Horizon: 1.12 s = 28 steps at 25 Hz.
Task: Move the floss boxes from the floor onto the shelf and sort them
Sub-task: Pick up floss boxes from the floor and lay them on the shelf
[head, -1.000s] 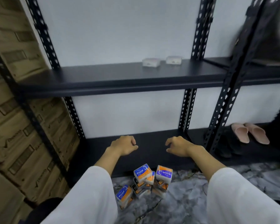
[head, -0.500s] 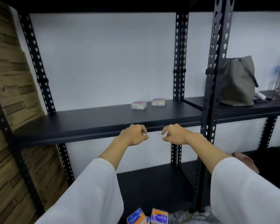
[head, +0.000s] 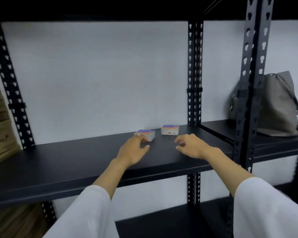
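Your left hand (head: 133,149) reaches over the black shelf (head: 62,162), fingertips touching the near side of the left floss box (head: 145,134); whether they pinch it, you cannot tell. Just right of that grip, near the wall, sits the second floss box (head: 170,129). Your right hand (head: 190,145) hovers just in front of it, fingers loosely spread, holding nothing. Farther right stands a grey bag (head: 279,107).

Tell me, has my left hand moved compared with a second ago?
Yes. The left hand has gone from down by the bottom shelf up over the middle shelf, and its fingertips now reach the left floss box.
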Available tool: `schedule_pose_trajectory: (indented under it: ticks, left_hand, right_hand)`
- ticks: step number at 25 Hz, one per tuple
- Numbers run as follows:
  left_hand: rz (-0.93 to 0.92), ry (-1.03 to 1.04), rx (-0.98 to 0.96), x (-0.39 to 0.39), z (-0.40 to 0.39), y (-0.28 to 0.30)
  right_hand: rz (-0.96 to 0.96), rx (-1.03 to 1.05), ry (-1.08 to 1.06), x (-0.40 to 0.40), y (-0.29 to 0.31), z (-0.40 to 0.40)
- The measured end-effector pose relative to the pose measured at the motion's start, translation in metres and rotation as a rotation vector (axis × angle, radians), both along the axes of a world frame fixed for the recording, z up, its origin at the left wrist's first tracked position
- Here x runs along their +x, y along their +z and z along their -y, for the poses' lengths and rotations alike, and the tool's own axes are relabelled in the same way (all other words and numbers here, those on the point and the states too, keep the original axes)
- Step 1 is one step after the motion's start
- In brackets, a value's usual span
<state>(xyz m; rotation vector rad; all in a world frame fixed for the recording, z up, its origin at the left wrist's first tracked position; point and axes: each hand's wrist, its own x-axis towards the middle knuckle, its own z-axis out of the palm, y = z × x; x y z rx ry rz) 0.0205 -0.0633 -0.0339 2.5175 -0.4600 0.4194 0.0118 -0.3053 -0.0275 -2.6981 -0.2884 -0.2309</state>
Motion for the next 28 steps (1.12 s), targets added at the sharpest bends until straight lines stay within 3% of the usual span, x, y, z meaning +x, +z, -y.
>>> schedule_pose_trajectory:
  ticks: [9, 15, 28]
  left_hand:
    - [-0.002, -0.062, 0.077, 0.129, -0.001, -0.019]
    - [-0.035, -0.074, 0.139, 0.161, -0.002, -0.029]
    - [0.022, 0.068, 0.233, 0.066, -0.020, -0.021]
  right_hand:
    - [0.201, -0.055, -0.064, 0.129, -0.017, -0.001]
    - [0.124, 0.013, -0.064, 0.177, -0.033, -0.002]
    - [0.192, 0.093, 0.067, 0.077, -0.030, -0.015]
